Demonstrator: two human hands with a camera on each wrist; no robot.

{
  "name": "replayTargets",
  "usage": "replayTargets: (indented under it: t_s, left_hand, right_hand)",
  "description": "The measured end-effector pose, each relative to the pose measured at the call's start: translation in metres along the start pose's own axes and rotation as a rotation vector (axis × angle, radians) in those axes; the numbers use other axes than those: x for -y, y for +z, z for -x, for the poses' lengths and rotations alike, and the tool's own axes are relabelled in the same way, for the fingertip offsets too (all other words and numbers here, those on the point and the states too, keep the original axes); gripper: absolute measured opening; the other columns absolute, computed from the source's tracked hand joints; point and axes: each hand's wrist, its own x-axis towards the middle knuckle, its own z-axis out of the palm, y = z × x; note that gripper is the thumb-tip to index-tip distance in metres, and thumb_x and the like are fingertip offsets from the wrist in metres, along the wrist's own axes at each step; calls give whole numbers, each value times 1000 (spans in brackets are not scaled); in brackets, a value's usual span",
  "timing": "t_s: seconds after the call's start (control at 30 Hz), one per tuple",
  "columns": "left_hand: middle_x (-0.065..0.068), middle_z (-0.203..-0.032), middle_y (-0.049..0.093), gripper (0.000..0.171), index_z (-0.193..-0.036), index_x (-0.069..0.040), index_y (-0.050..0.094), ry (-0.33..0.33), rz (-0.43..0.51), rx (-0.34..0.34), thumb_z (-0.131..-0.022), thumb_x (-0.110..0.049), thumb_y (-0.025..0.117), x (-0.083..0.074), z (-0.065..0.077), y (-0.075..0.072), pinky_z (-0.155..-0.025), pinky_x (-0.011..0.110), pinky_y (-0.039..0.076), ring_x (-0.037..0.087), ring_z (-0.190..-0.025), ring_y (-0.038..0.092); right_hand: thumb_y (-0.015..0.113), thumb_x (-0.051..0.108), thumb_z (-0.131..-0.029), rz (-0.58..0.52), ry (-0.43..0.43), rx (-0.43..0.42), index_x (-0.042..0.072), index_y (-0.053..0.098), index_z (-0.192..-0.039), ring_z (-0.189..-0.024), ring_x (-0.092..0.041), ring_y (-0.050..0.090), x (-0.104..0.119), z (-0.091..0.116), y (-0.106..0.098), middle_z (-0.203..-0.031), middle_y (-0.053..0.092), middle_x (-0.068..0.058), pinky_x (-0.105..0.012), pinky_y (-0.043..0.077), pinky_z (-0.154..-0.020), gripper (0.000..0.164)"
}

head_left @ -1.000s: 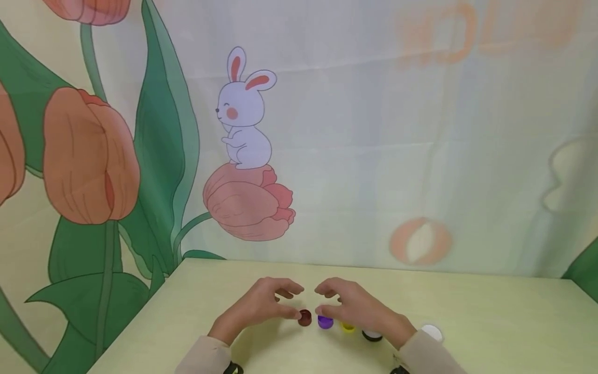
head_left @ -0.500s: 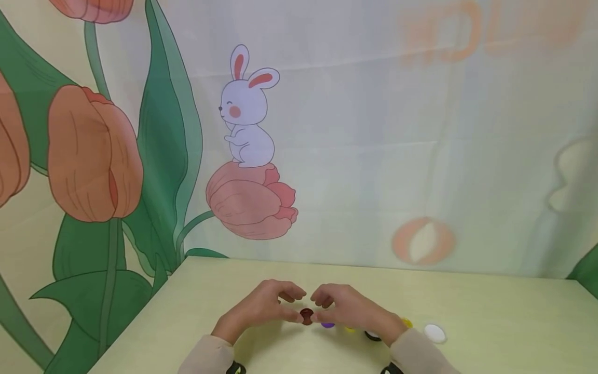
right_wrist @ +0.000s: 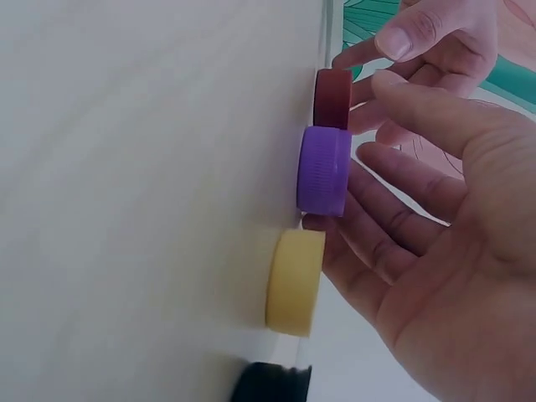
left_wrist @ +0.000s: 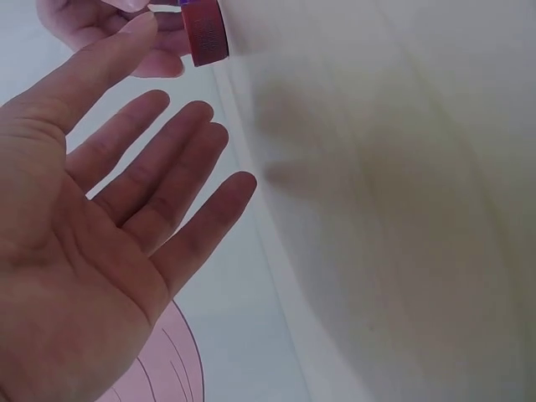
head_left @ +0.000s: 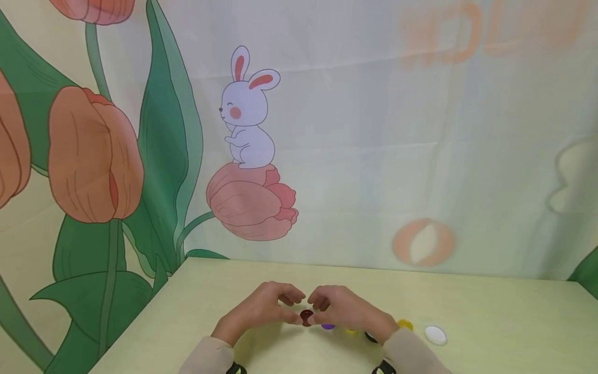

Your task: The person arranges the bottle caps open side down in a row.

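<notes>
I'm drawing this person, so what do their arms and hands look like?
The person wears plain beige fabric sleeves. Near each sleeve sits a small black piece marked pale yellow-green, partly cut off by the picture's edge. The left hand and right hand are bare, without gloves.

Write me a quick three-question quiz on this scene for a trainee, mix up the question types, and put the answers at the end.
1. True or false: in the right wrist view, the purple cap sits between the dark red cap and the yellow cap.

2. In the head view, which of these lies farthest to the right on the table?
A. purple cap
B. white disc
C. dark red cap

3. Fill in the blank: in the head view, the cap between the left hand and the right hand is ____ in colour.

Key: 1. True. 2. B. 3. Dark red.
</notes>
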Motion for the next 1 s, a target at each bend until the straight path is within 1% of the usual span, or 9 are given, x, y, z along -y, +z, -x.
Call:
replayTargets:
  t_s: [0.13, 0.3, 0.57, 0.7, 0.9, 1.0]
  left_hand:
    - [1, -109, 76, 42, -122, -8, 77, -11, -13, 1, -84, -20, 92, 1, 0, 1, -94, 45, 56, 24, -105, 71]
    - [1, -103, 76, 40, -118, -6, 78, -17, 6, 9, -83, -17, 92, 3, 2, 5, -92, 42, 56, 22, -98, 71]
    - [2, -101, 77, 34, -114, -5, 79, -12, -17, 8, -84, -15, 91, 0, 0, 9, -90, 39, 57, 23, -98, 70]
    - [1, -100, 76, 31, -112, -5, 80, -24, -28, 7, -85, -14, 91, -2, -1, 10, -88, 37, 56, 21, -96, 69]
    - [0, -101, 76, 30, -112, -5, 80, -24, -45, 5, -86, -15, 91, -3, -2, 11, -87, 37, 56, 20, -95, 68]
    - [0, -100, 76, 30, -112, -5, 80, -25, -55, 4, -85, -15, 91, -3, -3, 12, -86, 37, 56, 20, -94, 67]
  right_hand:
    - [84, 16, -92, 10, -2, -1, 2, 70, -118, -93, -19, 68, -1, -2, 1, -99, 71, 1, -41, 58, -85, 33]
    - [85, 14, -92, 8, -10, 9, 2, 71, -115, -93, -18, 67, -5, -5, 4, -100, 71, -1, -40, 58, -85, 30]
    - [86, 11, -90, 33, -29, -13, 2, 72, -110, -92, -19, 66, -6, -7, 6, -98, 71, -2, -41, 58, -84, 26]
    - [86, 10, -89, 34, -30, -10, 3, 73, -108, -90, -18, 65, -8, -7, 7, -96, 70, -1, -39, 57, -82, 25]
    - [86, 12, -89, 56, -44, -8, 3, 73, -109, -88, -15, 63, -7, -6, 6, -95, 69, 0, -35, 55, -80, 25]
    - [86, 11, -89, 67, -57, -9, 3, 73, -109, -87, -15, 62, -7, -6, 6, -95, 68, 0, -35, 55, -79, 25]
